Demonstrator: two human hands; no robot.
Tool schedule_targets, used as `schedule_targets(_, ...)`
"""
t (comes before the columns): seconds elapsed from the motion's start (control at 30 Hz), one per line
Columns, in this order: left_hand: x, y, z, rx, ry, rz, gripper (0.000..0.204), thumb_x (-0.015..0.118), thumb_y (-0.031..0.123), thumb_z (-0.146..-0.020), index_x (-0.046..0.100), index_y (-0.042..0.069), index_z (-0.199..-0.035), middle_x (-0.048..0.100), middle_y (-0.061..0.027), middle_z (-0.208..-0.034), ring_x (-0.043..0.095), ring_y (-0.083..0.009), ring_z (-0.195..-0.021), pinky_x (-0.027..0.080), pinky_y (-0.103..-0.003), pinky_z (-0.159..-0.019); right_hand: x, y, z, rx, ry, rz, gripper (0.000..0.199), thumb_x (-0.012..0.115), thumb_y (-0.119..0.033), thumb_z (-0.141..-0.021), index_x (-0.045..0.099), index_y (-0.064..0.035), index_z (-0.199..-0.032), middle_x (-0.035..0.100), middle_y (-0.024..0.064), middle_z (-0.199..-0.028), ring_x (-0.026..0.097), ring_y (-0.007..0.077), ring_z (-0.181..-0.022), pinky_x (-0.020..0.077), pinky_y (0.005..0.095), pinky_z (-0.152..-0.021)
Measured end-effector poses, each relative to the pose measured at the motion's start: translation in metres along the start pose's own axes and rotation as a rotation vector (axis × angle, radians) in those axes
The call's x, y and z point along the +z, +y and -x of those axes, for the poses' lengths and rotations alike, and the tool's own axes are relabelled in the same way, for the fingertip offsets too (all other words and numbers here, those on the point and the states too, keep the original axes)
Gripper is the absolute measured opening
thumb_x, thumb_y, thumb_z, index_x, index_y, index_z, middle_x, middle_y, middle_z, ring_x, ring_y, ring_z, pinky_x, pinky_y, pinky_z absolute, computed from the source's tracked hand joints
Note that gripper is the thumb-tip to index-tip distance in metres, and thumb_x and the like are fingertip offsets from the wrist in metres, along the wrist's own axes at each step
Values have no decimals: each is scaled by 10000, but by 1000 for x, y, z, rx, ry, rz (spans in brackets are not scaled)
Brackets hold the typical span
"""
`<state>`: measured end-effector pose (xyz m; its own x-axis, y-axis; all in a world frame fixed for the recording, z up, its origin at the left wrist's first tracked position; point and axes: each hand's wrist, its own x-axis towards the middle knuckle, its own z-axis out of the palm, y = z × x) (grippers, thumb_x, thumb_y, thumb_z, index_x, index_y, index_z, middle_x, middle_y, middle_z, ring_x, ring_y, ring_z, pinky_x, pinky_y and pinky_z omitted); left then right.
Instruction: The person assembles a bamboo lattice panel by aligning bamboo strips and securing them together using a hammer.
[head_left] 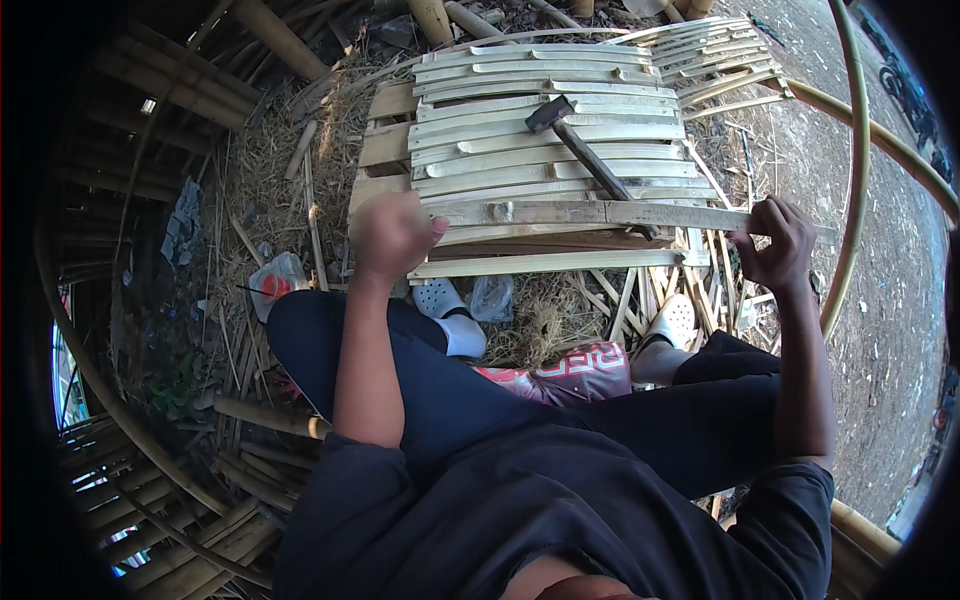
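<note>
A long flat bamboo strip (560, 212) stretches across in front of me, with a raised node along it. My left hand (388, 236), partly blurred, is closed round its left end. Toward the other end my right hand (778, 242) grips the strip, and a short piece juts out beyond the fist. Behind it lies a slatted panel of pale split bamboo (530, 150), its slats running left to right. A hammer (592, 160) with a dark head and wooden handle rests slantwise on the slats. The strip passes over the lower part of the handle.
Wooden boards (385, 145) show under the panel's left side. More bamboo slats (715, 55) fan out at the back right. Curved bamboo poles (858, 150) rise at the right. Loose offcuts (625, 300), straw and a clear plastic bag (491, 298) lie near my feet in pale clogs (672, 322).
</note>
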<state>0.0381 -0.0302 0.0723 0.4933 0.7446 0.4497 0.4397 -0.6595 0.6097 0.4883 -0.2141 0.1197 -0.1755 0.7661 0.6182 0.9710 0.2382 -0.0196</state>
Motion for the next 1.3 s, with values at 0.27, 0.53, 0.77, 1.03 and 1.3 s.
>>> schedule_targets(0.27,2,-1,-2,56,-147,-183,687,545,601,-968,482,13,-617,462,-169,-578,500,-371,-525,393,-432,-502,-3,2,5,25,-64,72,553,686,-578,-877,515,-96,-666,541,39,-618,589,244,-552,435,362,-514)
schedule_targets(0.53,6,8,-2,22,-341,-212,630,519,533,-1004,549,16,-647,541,-199,-615,575,-431,-628,460,-478,-564,-4,13,12,24,-117,181,449,832,-435,-739,506,-135,-662,543,8,-624,594,205,-558,447,354,-508)
schedule_targets(0.77,7,13,-3,-47,-386,-232,593,490,480,-1033,608,13,-686,578,-226,-647,598,-451,-671,486,-505,-629,1,16,14,-62,-22,311,308,787,-195,-642,485,-135,-653,485,13,-614,548,189,-544,422,342,-466)
schedule_targets(1.03,8,15,-3,-127,-418,-270,612,447,480,-1052,641,-1,-726,588,-254,-671,602,-475,-704,494,-519,-662,-1,12,9,-120,-1,379,230,717,-120,-660,492,-157,-626,497,-10,-603,560,151,-538,438,313,-459)
schedule_targets(1.3,13,-1,1,-176,-401,-212,652,432,467,-1066,607,-45,-702,591,-218,-620,612,-414,-620,483,-455,-615,-3,11,11,-110,-3,397,242,712,-128,-676,473,-146,-643,465,4,-613,558,165,-558,443,332,-491)
